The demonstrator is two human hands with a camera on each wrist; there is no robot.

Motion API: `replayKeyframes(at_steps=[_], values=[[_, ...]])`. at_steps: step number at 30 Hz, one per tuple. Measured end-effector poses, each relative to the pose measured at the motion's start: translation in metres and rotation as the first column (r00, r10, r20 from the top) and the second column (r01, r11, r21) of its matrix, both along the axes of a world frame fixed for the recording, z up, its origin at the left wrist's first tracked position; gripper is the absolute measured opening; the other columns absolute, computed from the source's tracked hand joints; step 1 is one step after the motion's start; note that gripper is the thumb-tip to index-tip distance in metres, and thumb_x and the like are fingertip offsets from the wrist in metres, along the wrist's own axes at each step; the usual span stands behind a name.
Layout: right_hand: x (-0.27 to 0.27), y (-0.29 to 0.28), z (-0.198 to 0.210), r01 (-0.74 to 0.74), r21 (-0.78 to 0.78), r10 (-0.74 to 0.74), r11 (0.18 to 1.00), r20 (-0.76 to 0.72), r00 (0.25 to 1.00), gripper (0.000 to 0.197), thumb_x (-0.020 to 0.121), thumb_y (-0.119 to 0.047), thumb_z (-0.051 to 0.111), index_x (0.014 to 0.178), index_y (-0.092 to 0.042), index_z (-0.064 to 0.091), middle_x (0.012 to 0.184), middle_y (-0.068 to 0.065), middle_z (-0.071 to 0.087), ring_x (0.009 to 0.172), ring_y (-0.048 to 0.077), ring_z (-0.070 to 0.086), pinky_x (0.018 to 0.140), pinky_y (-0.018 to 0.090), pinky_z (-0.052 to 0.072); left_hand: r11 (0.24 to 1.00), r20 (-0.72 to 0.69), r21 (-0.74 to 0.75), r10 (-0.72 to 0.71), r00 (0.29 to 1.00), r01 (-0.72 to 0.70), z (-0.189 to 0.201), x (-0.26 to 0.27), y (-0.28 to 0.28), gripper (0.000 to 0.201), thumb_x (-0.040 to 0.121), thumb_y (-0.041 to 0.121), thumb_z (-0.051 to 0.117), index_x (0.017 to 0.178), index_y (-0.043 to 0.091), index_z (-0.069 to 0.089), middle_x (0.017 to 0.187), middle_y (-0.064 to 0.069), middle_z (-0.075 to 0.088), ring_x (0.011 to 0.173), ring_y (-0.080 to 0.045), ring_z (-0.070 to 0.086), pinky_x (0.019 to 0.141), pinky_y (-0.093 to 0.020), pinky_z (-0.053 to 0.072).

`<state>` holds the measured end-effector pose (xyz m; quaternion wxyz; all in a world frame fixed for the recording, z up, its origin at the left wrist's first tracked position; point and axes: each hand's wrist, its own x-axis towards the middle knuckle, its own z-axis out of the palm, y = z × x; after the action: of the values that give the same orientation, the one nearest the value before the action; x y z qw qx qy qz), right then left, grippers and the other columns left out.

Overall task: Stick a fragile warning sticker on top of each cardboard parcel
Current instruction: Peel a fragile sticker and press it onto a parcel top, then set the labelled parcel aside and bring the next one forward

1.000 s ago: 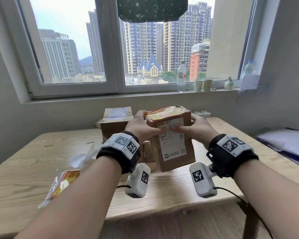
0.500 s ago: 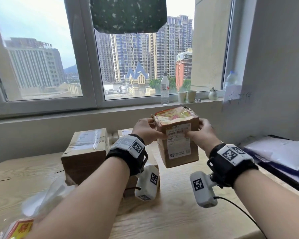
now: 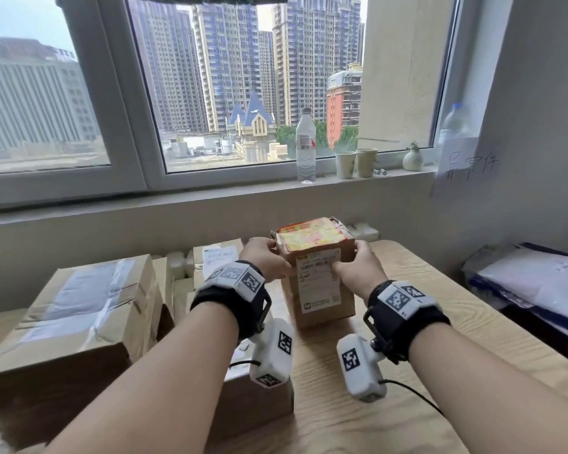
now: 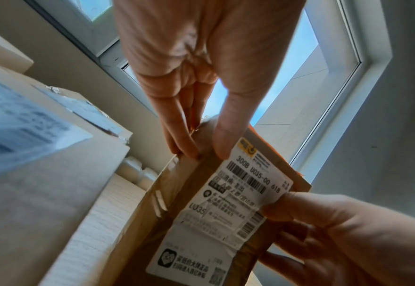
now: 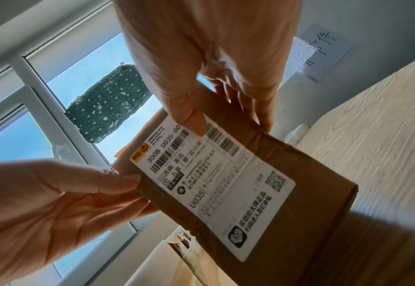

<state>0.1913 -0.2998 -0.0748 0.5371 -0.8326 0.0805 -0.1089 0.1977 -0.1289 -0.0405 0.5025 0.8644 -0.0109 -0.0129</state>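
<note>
A small upright cardboard parcel with a white shipping label on its front stands to the right of the other boxes. A red-and-yellow sticker covers its top. My left hand grips its upper left edge and my right hand grips its upper right edge. In the left wrist view my left hand has its thumb on the front of the parcel and its fingers on the side. The right wrist view shows my right hand pinching the parcel the same way. Whether its base touches the table I cannot tell.
A large taped box lies on the left of the wooden table. A lower box sits under my left wrist and another box stands behind. White padded bags lie at the right. A bottle and cups stand on the sill.
Both hands have carried the parcel to the right, past the other boxes, and lowered it toward the table. The grip on it looks the same.
</note>
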Motion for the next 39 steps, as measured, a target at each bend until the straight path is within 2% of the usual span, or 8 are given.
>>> replayKeyframes(at_steps=[10,13,16,20,26,31,34,39], values=[[-0.001,-0.001,-0.013,0.020,-0.032,-0.021,0.999,-0.039,0.999,0.046,0.085,-0.012,0.063,0.128,-0.010,0.049,0.120,0.008,0.063,0.110,0.024,0.059,0.097,0.040,0.049,1.000,-0.061,-0.018,-0.010,0.998,0.008,-0.007,-0.004,0.001,0.028,0.071,-0.010,0.071,0.090,0.009,0.067,0.099,-0.011,0.066,0.093,-0.024,0.066,0.090,-0.043,0.055],[-0.013,0.001,-0.004,0.042,-0.035,-0.042,0.999,-0.022,0.999,0.052,0.084,-0.015,0.063,0.133,-0.011,0.046,0.121,0.006,0.062,0.109,0.023,0.058,0.097,0.039,0.049,0.998,-0.083,-0.036,0.041,0.996,-0.044,0.001,-0.018,0.009,0.042,0.073,-0.007,0.074,0.112,0.002,0.061,0.111,-0.012,0.059,0.103,-0.024,0.061,0.093,-0.041,0.053],[-0.034,0.005,0.008,0.106,-0.038,-0.104,0.994,0.056,0.993,0.059,0.085,-0.016,0.062,0.141,-0.011,0.041,0.128,0.004,0.058,0.116,0.023,0.057,0.097,0.033,0.046,0.995,-0.046,0.001,0.098,0.994,-0.098,0.011,-0.038,0.022,0.023,0.079,0.003,0.073,0.101,0.004,0.066,0.099,-0.008,0.061,0.095,-0.020,0.059,0.095,-0.038,0.051],[-0.070,0.018,0.023,0.266,-0.018,-0.250,0.964,0.287,0.925,0.025,0.086,-0.010,0.060,0.112,-0.012,0.062,0.091,-0.003,0.062,0.094,0.022,0.064,0.079,0.026,0.047,0.980,-0.006,0.093,0.175,0.985,-0.173,0.014,-0.066,0.043,0.016,0.080,0.012,0.072,0.096,0.006,0.069,0.089,-0.005,0.059,0.087,-0.021,0.055,0.080,-0.028,0.046],[-0.092,0.058,0.002,-0.157,-0.165,0.145,0.974,-0.081,0.986,0.011,0.088,-0.021,0.062,0.078,-0.022,0.067,0.091,0.000,0.071,0.087,0.019,0.068,0.084,0.041,0.058,0.953,-0.069,0.213,0.233,0.970,-0.214,0.014,-0.097,0.066,0.039,0.084,0.017,0.068,0.118,-0.001,0.062,0.107,-0.008,0.062,0.092,-0.021,0.055,0.063,-0.023,0.043],[-0.096,0.079,-0.020,-0.276,-0.268,0.231,0.923,-0.186,0.955,0.034,0.091,-0.034,0.062,0.112,-0.008,0.069,0.094,0.003,0.067,0.086,0.019,0.060,0.091,0.036,0.052,0.934,-0.121,0.297,0.241,0.963,-0.197,-0.002,-0.112,0.065,0.044,0.086,0.020,0.066,0.124,-0.001,0.054,0.125,-0.013,0.059,0.113,-0.027,0.057,0.081,-0.028,0.043],[-0.097,0.084,-0.027,-0.287,-0.256,0.232,0.923,-0.227,0.946,0.052,0.093,-0.040,0.058,0.131,-0.005,0.057,0.122,0.010,0.064,0.101,0.021,0.059,0.096,0.037,0.048,0.927,-0.115,0.322,0.241,0.964,-0.194,-0.012,-0.112,0.067,0.039,0.084,0.020,0.067,0.118,0.002,0.060,0.123,-0.012,0.062,0.108,-0.025,0.059,0.085,-0.029,0.047],[-0.101,0.091,-0.035,-0.340,-0.223,0.273,0.913,-0.285,0.919,0.043,0.096,-0.039,0.054,0.119,-0.004,0.064,0.111,0.011,0.067,0.097,0.023,0.063,0.086,0.037,0.052,0.931,-0.140,0.310,0.248,0.959,-0.195,-0.018,-0.113,0.073,0.040,0.086,0.017,0.065,0.121,0.000,0.058,0.122,-0.012,0.062,0.089,-0.021,0.053,0.074,-0.026,0.041]])
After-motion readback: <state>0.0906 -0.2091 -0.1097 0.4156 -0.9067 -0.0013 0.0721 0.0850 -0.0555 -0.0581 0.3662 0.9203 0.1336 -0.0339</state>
